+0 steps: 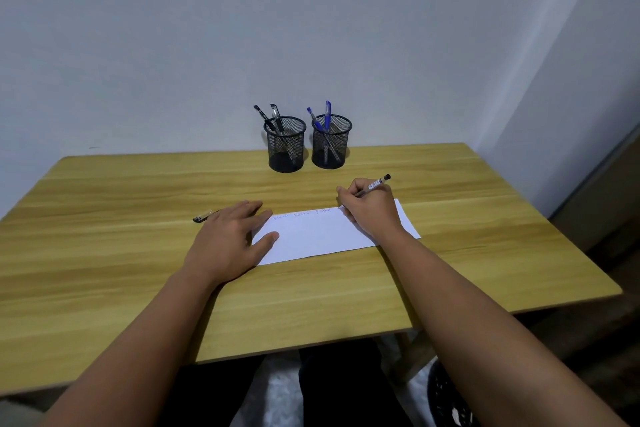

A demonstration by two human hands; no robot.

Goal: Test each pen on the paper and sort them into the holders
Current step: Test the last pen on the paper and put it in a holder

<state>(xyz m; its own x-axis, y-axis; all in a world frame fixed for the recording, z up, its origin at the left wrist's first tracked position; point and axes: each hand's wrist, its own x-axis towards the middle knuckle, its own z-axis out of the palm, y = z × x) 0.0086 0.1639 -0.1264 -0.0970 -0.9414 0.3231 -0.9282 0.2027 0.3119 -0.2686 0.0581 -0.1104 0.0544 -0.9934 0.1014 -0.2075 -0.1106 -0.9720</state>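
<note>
**A:** Can you read the words on the paper (322,236)?

**B:** No. There are three small blue scribbles along its far edge, too faint to read. The pen (375,184) has a little white sticker with lines on it, too tiny to read as well.

**A:** What is the pen like?

**B:** Thin, see-through, with a dark end. The right hand (370,210) is wrapped around it, with the tip down at the far edge of the paper.

**A:** And the other hand?

**B:** The left hand (230,241) lies flat and open, pressing on the paper's left end. Just left of the paper lies a pen cap (202,217).

**A:** Where are the holders?

**B:** Behind the paper, on the wooden table (121,270). Both are round black wire mesh cups. The left holder (286,146) has two black pens (272,120). The right holder (330,142) has two blue pens (323,116).
</note>
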